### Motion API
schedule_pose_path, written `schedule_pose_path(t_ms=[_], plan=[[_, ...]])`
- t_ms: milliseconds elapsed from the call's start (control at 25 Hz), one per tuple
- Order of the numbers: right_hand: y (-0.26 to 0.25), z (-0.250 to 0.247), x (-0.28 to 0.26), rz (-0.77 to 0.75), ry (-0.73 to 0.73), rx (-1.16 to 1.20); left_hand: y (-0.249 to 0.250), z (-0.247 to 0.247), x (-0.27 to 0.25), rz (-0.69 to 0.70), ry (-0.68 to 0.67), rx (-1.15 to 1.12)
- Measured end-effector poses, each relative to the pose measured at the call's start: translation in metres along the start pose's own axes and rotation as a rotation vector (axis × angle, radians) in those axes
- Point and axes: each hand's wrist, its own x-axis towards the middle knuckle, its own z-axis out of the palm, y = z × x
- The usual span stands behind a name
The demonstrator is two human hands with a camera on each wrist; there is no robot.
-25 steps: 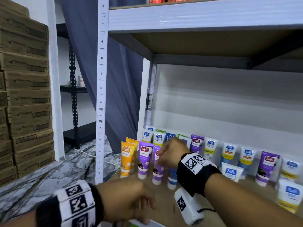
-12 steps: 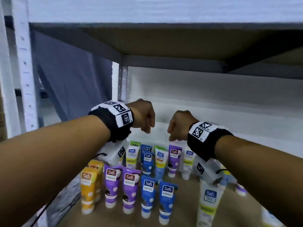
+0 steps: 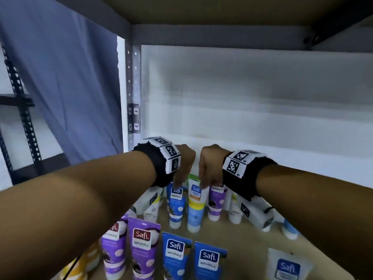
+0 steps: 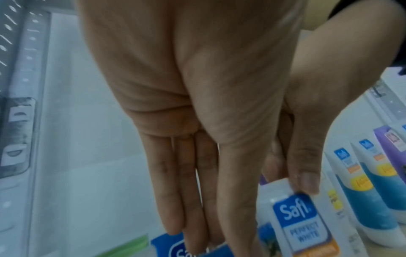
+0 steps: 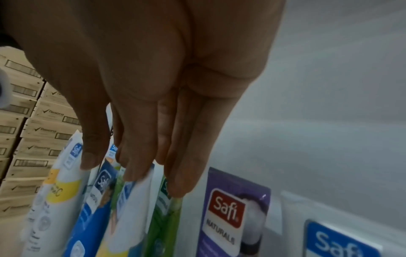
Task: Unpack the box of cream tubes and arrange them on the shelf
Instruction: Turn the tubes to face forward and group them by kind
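Observation:
Safi cream tubes stand cap-down in rows on the shelf board (image 3: 245, 235). Both my hands reach to the back rows with fingers pointing down. My left hand (image 3: 178, 183) pinches the top edge of a blue tube (image 3: 176, 211) between thumb and straight fingers; the left wrist view shows that blue tube (image 4: 167, 245) under my left hand (image 4: 208, 234). Beside it, my right hand (image 3: 203, 183) pinches the top of a white tube with a yellow and blue body (image 3: 195, 207). That white tube (image 4: 301, 224) reads Perfect White. The box is out of view.
A purple tube (image 3: 216, 201) stands just right of the white one. Purple tubes (image 3: 141, 249) and blue tubes (image 3: 175, 257) fill the front row, with a white tube (image 3: 286, 265) at front right. The upper shelf (image 3: 201, 9) hangs low overhead. Stacked cartons (image 5: 26, 121) stand behind.
Both hands rose from the front of the shelf, came together as loose fists over the back rows, then dropped onto the tops of the blue and white tubes. The head moved closer in.

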Motion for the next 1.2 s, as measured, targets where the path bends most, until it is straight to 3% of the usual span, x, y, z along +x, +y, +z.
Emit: schedule_pose_path(t_ms=[240,520,880,1200], plan=[[-0.003,0.01,0.002,-0.017,0.009,0.039,0.008,0.01,0.004,-0.008,0.01,0.084],[-0.008,-0.021,-0.025,-0.048,0.097,-0.065,0.01,-0.031,-0.034,0.011,0.112,0.095],[-0.027,-0.107,-0.108,-0.027,0.258,-0.111,0.044,-0.113,-0.13,-0.062,0.37,0.189],[-0.051,-0.133,-0.207,0.083,0.324,0.062,0.094,-0.128,-0.203,0.003,0.494,0.171]])
